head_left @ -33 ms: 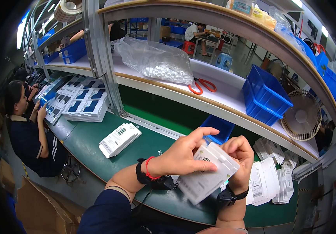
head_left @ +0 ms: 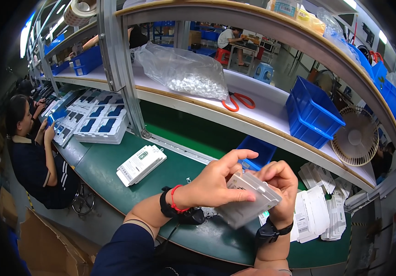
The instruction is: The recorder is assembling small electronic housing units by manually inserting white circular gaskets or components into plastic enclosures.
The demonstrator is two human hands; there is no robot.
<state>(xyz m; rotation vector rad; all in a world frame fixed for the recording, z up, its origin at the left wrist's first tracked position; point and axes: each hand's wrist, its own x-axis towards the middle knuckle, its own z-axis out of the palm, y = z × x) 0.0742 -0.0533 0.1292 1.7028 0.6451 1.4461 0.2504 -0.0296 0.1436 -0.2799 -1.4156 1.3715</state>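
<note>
A flat white printed box is held tilted in front of me, above the green table. My left hand grips its left side, thumb lying across the printed face and index finger raised. At its upper right edge, the curled fingers of my right hand close on the box; what the fingertips touch there is partly hidden. A small stack of similar white boxes lies on the table to the left. Flat white printed card pieces are piled beside my right wrist.
Behind my hands sits a blue bin. The shelf carries a bag of small white parts, red-handled scissors, blue crates and a fan. At the left, a co-worker sits near stacked white trays.
The box has tipped so that its printed face appears shorter and its lower edge higher. Both hands stay almost in place, with the right fingers shifted slightly along the upper edge.
</note>
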